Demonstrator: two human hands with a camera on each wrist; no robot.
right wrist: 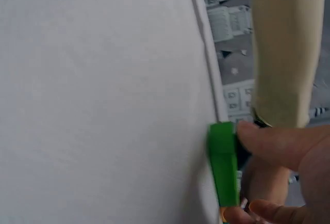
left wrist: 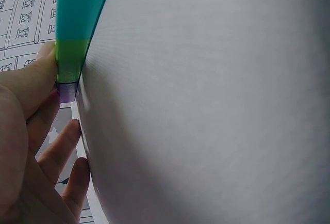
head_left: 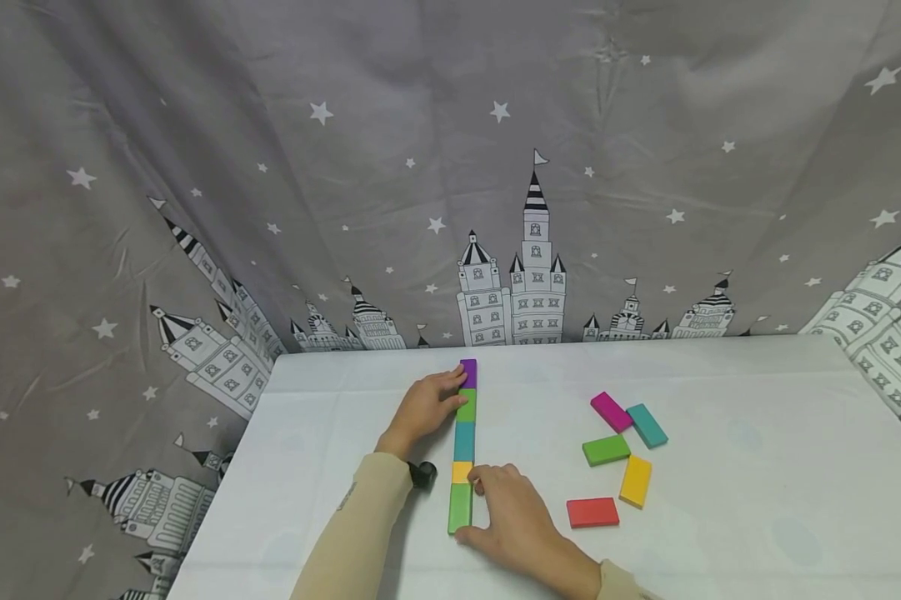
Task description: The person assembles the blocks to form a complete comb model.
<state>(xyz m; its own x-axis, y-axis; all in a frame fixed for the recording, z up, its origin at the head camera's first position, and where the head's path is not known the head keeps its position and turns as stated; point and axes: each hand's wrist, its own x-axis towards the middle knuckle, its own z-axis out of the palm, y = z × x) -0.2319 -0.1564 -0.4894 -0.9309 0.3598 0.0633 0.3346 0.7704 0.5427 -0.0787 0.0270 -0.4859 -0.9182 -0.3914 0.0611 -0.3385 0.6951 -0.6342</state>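
Observation:
A straight row of coloured blocks runs away from me: a near green block (head_left: pixel 461 507), a small yellow one (head_left: pixel 460 472), a teal block (head_left: pixel 464 441), a second green block (head_left: pixel 466 407) and a purple block (head_left: pixel 469 374) at the far end. My left hand (head_left: pixel 423 410) lies along the row's left side, its fairly straight fingers touching the purple and far green blocks. With bent fingers my right hand (head_left: pixel 516 518) spans the near green block, thumb at its near end and fingertips by the yellow block. The right wrist view shows that thumb (right wrist: pixel 258 136) against the green block (right wrist: pixel 223 164).
Loose blocks lie right of my right hand: magenta (head_left: pixel 611 412), teal (head_left: pixel 648 426), green (head_left: pixel 606 450), yellow (head_left: pixel 635 481) and red (head_left: pixel 593 512). A white cloth covers the table (head_left: pixel 765 467). Behind it hangs a grey curtain (head_left: pixel 390 192) with castles and stars.

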